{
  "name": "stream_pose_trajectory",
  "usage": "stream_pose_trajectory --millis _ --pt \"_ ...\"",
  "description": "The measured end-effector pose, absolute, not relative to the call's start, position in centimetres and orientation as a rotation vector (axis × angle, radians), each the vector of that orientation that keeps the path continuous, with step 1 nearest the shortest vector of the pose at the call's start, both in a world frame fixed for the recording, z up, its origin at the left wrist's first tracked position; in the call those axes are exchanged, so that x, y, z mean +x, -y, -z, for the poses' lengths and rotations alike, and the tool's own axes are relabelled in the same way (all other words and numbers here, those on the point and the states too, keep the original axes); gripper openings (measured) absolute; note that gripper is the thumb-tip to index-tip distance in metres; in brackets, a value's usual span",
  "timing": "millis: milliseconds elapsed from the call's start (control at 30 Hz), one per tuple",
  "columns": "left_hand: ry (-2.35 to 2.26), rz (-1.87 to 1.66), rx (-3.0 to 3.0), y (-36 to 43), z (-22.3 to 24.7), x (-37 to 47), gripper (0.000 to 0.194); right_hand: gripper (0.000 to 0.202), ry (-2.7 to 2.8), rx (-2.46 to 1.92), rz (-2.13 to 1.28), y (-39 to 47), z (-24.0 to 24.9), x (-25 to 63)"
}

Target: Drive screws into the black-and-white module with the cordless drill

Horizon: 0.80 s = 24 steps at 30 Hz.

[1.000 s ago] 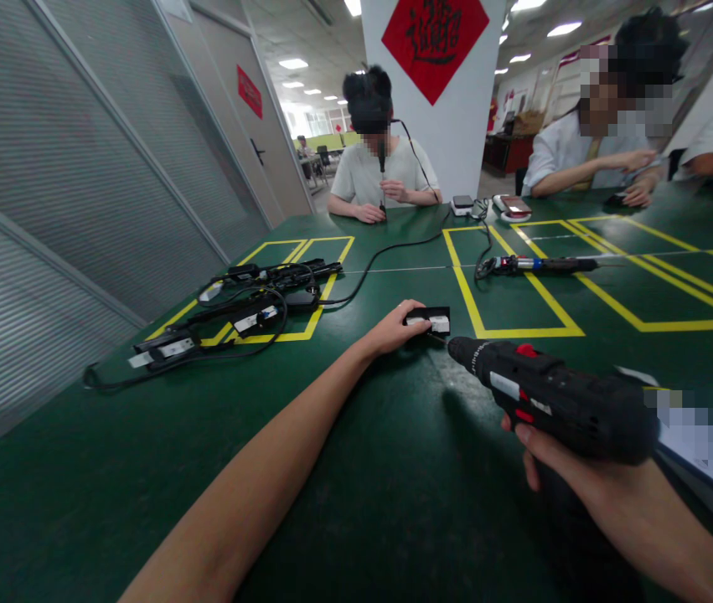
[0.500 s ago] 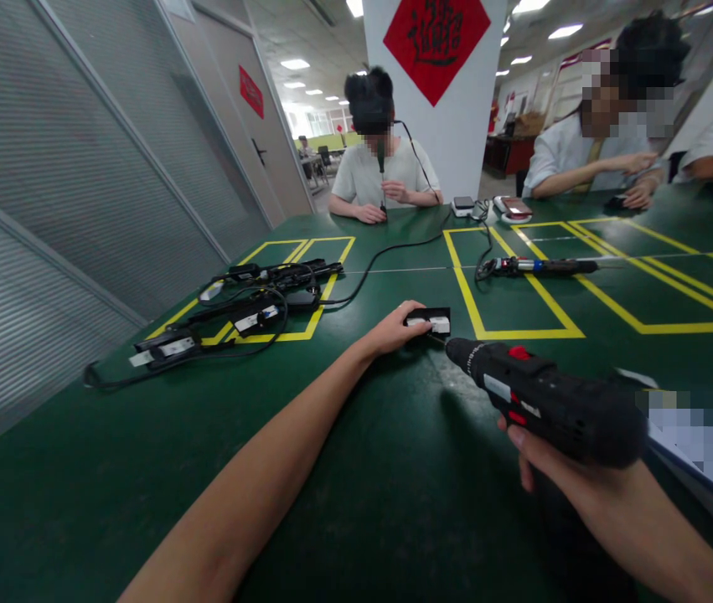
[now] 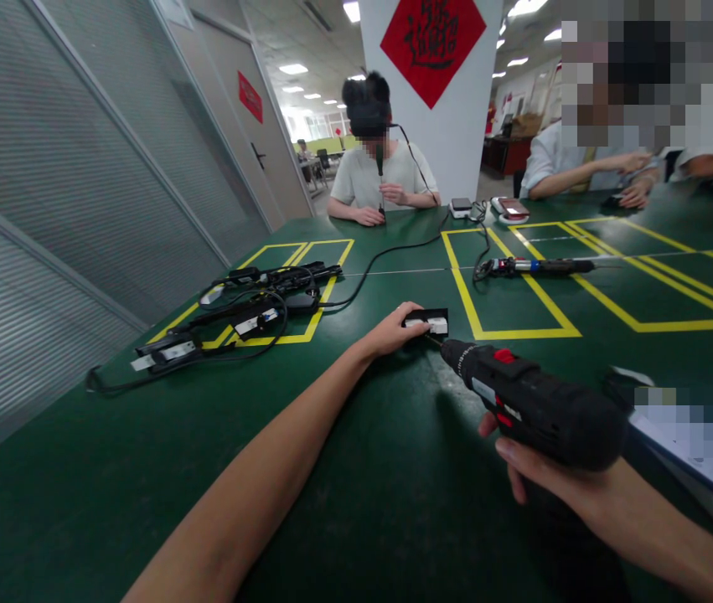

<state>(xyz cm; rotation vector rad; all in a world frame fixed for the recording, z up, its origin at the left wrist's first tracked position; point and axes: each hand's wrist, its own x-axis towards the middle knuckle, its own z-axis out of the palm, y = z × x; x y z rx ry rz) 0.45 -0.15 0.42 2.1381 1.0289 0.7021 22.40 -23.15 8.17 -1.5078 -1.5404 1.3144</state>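
Observation:
My left hand (image 3: 399, 328) grips a small black box-shaped part with a white label (image 3: 437, 325), resting on the green table (image 3: 356, 469). Part of it is covered by my fingers. My right hand (image 3: 532, 469) is closed round the handle of a black cordless drill with red accents (image 3: 532, 402). The drill points left and away from me, its thin bit meeting or nearly touching the near side of the black part; exact contact I cannot make out.
On the left lie several black power adapters with cables (image 3: 255, 310). A corded electric screwdriver (image 3: 538, 266) rests farther back. Yellow tape (image 3: 525, 335) marks the tabletop. A clipboard with paper (image 3: 695, 444) lies at right. Across the table a person (image 3: 381, 167) holds a screwdriver; others sit to the right.
The drill and my right hand have shifted slightly left, bringing the chuck a little nearer the black part. My left hand stays on the part.

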Motion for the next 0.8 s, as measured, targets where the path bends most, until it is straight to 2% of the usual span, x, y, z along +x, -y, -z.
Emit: stream_pose_trajectory --millis 200,800 --pt "-1.02 -0.707 2.128 0.1 -0.4 0.4 0.044 0.032 1.569 -1.536 -1.376 22.6 -7.8 22.8" --pt "-1.034 -0.702 2.127 0.2 -0.4 0.4 0.045 0.031 1.336 -1.496 -1.461 23.0 -7.0 22.4"
